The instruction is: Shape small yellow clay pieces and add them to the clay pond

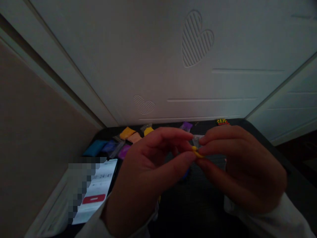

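Observation:
A small yellow piece [197, 153], which looks like soft modelling clay, is pinched between the fingertips of both hands above the dark table. My left hand [158, 165] grips its left end between thumb and fingers. My right hand [237, 162] has thumb and fingers closed on the other end. Most of the piece is hidden by the fingertips. Just behind it lies a clear plastic wrapper [197, 140]. Something blue [185, 173] shows on the table below, partly covered by my left hand.
Several coloured packets lie at the table's back left, among them orange [127, 133], teal [94, 148] and yellow [148, 131]. A purple packet [186, 126] and a red-and-yellow dotted object [222, 122] sit along the back edge. A lit phone [99, 188] is at left, before a white panel [158, 66].

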`<state>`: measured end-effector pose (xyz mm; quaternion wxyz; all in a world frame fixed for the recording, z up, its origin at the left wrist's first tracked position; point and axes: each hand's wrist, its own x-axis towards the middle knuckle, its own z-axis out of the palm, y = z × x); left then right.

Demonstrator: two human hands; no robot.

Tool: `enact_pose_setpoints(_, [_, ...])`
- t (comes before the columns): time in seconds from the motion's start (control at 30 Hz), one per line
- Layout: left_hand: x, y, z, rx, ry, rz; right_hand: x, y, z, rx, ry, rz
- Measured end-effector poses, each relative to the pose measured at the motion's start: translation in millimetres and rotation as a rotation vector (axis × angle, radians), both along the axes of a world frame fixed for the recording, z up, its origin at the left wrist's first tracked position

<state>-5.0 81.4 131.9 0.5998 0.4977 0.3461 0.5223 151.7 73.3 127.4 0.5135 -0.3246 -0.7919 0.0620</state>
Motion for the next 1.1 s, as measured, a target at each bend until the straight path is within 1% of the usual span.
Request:
enact_pose_setpoints(0.17, [-0.8,0.9,-1.7,-0.001,-0.001,-0.028,2.1,1.3,-1.2,0.001,0.003,0.008])
enact_pose_setpoints(0.27, [-0.7,0.8,0.7,-0.01,0.0,-0.009,1.8,1.1,-0.5,-0.017,-0.006,0.013])
enact_pose_setpoints(0.33, [-0.5,0.6,2.6,-0.022,0.028,-0.024,1.7,0.6,-0.3,-0.025,-0.001,0.022])
enact_pose_setpoints(0.43, [-0.4,0.5,3.8,-0.013,0.039,0.0,2.6,0.1,-0.7,-0.025,0.024,0.035])
enact_pose_setpoints(0.53, [-1.2,1.3,3.1,0.011,0.028,0.031,4.2,0.5,-0.8,-0.02,0.009,0.028])
enact_pose_setpoints(0.63, [-2.4,2.2,1.7,0.002,0.064,-0.021,4.3,1.1,0.3,-0.007,-0.027,0.003])
enact_pose_setpoints(0.7, [-2.5,1.9,0.7,0.008,0.065,-0.029,3.5,1.1,1.3,-0.007,-0.039,-0.007])
enact_pose_setpoints(0.83, [-0.9,0.4,0.6,0.02,0.033,0.013,2.0,0.6,3.1,0.008,-0.062,-0.029])
enact_pose_setpoints(1.03, [-0.1,1.4,5.6,-0.048,0.056,-0.03,1.3,1.7,4.1,0.036,-0.103,-0.045])
enact_pose_setpoints(1.1, [-0.5,1.7,5.8,-0.053,0.045,-0.02,1.1,2.2,3.9,0.05,-0.105,-0.041])
